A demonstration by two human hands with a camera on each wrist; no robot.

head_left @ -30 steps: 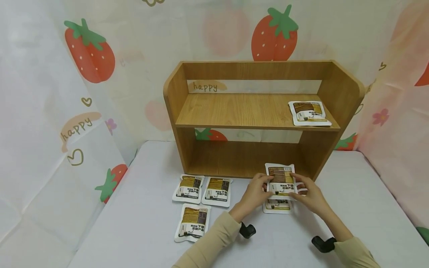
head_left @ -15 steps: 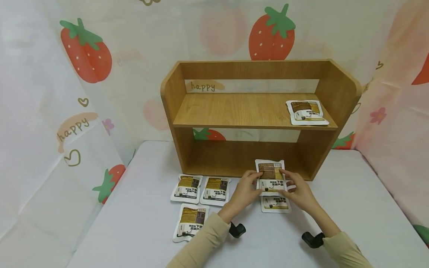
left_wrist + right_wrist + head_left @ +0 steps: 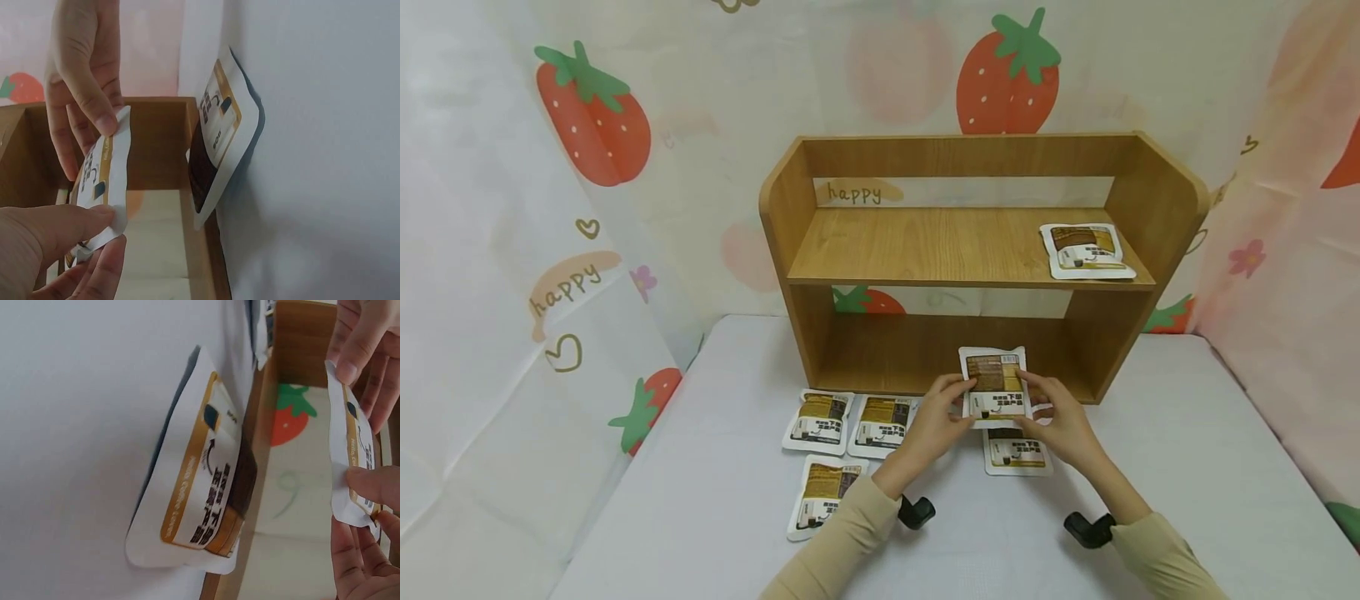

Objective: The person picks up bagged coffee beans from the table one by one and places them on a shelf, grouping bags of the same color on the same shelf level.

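Observation:
Between both hands, a white coffee pouch (image 3: 996,392) with a brown and gold print is held up before the lower shelf opening. My left hand (image 3: 931,421) pinches its left edge, thumb on the front and fingers behind. The right edge is pinched the same way by my right hand (image 3: 1060,421). In the left wrist view the lifted pouch (image 3: 103,181) is seen almost edge-on, apart from the table. Below it a second pouch (image 3: 1018,457) lies on the table, its upper part hidden by the held one; the right wrist view shows this lying pouch (image 3: 200,481) close up.
A two-tier wooden shelf (image 3: 962,246) stands at the back of the white table (image 3: 1000,542). One pouch (image 3: 1086,252) lies at the right end of its upper board. Left of the hands lie three more pouches, the nearest pouch (image 3: 820,492) partly behind the left sleeve (image 3: 842,542).
Both hands have carried the held pouch left and slightly up, toward the shelf. More of the pouch lying beneath shows now than at first. The other pouches stay put.

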